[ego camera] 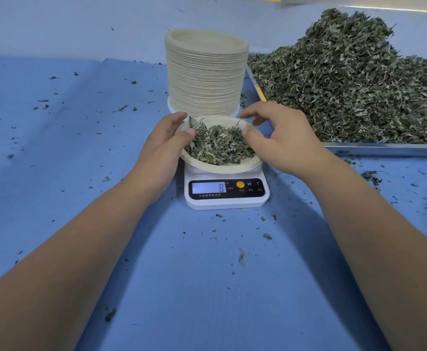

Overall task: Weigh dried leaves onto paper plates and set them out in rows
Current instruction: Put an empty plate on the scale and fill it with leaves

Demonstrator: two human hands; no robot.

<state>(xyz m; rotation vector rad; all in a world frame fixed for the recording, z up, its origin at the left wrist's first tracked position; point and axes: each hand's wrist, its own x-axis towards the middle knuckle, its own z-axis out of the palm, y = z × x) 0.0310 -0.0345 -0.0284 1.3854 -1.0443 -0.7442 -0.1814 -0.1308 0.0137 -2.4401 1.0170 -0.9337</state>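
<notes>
Dried leaves (217, 145), crinkled and grey-green, heaped in a shallow round paper plate (220, 171) on a small white digital scale (226, 202), with 8 on the display. Left hand (164, 145) and right hand (281, 143) pinching opposite rims of the plate, thumbs inside. Behind, a tall ribbed stack of beige plates (206, 77). To the right, a metal tray (384, 149) piled with loose leaves (354, 84). Blue cloth (207, 274) underneath, flecked with crumbs.

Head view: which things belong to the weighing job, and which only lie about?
Job: filled plate, scale, plate stack, leaf pile in tray, left hand and right hand gripping its rim.
Lying about: loose leaf bits on blue cloth.
</notes>
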